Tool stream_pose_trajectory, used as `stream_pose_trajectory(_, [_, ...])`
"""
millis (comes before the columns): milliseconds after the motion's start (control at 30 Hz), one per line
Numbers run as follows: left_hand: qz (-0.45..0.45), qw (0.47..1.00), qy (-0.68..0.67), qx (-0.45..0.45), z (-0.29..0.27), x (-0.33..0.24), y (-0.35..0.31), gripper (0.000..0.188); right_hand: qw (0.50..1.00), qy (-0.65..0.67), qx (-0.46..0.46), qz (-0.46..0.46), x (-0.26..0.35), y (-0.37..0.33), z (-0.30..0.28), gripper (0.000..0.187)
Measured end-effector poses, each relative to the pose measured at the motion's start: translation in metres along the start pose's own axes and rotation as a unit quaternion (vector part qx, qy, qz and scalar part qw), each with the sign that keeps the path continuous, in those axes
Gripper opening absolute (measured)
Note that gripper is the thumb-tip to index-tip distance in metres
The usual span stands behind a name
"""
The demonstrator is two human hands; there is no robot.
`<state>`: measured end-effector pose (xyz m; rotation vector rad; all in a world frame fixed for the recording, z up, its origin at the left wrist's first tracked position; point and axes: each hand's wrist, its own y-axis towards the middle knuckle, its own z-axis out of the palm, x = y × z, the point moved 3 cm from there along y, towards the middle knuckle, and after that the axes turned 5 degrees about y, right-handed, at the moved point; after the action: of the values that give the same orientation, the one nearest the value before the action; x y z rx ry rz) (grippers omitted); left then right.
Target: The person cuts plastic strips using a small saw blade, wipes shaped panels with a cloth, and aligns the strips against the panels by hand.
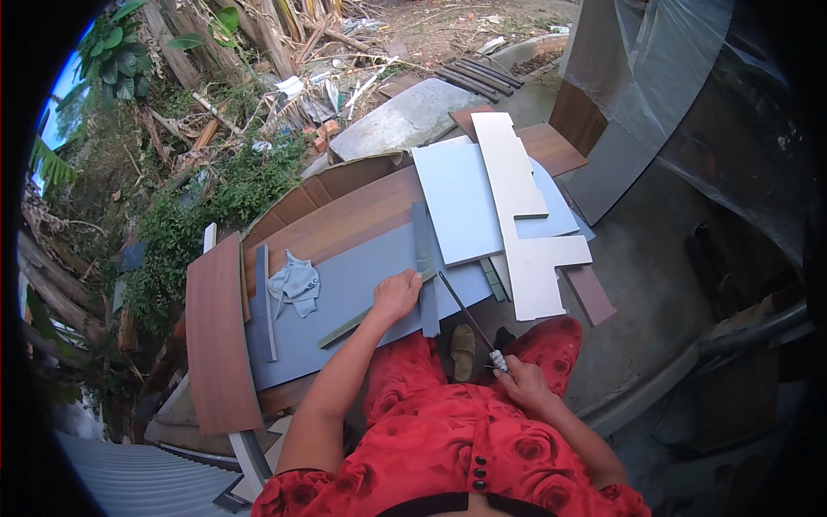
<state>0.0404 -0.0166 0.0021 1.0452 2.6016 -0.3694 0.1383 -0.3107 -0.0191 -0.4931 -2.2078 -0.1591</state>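
Note:
My left hand [397, 295] is closed on a narrow greenish-grey strip [346, 329], which lies slantwise over the grey board [366, 258]. The strip's far end pokes out past my fingers and crosses a longer grey strip [429, 303]. In my right hand [525, 384], at my lap, is a tool with a long, thin dark shaft [469, 315] and a white-wrapped handle [498, 360]. Its tip points up toward the end of the held strip; whether they touch I cannot tell. A light blue cloth [295, 283] lies crumpled left of my left hand.
A white board [452, 202] and a notched cream panel [510, 207] lie stacked at the right. A brown wood-grain board [222, 336] rests at the left edge. One sandal [463, 353] is on the floor between my legs. Plastic-draped panels [642, 77] stand at the far right.

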Motion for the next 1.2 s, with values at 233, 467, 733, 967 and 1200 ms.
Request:
stream_pose_trajectory(233, [-0.023, 0.997, 0.041, -0.056, 0.001, -0.007, -0.005, 0.037, 0.999, 0.0, -0.034, 0.006, 0.033, 0.036, -0.009, 0.026])
stream_pose_trajectory(467, [0.0, 0.988, 0.086, -0.125, 0.012, -0.011, -0.007, 0.033, 0.998, -0.059, -0.008, 0.004, 0.057, 0.099, 0.017, 0.028])
stream_pose_trajectory(733, [-0.016, 0.985, 0.103, -0.135, 0.013, -0.015, -0.008, 0.032, 0.998, -0.059, 0.021, 0.014, 0.061, 0.11, 0.025, 0.03])
stream_pose_trajectory(967, [-0.029, 0.984, 0.114, -0.131, 0.01, -0.016, -0.009, 0.034, 0.998, -0.066, 0.002, -0.005, 0.065, 0.109, 0.03, 0.027])
stream_pose_trajectory(1200, [-0.039, 0.983, 0.13, -0.12, 0.014, -0.016, -0.004, 0.037, 0.992, -0.109, -0.041, -0.041, 0.062, 0.103, 0.037, 0.02])
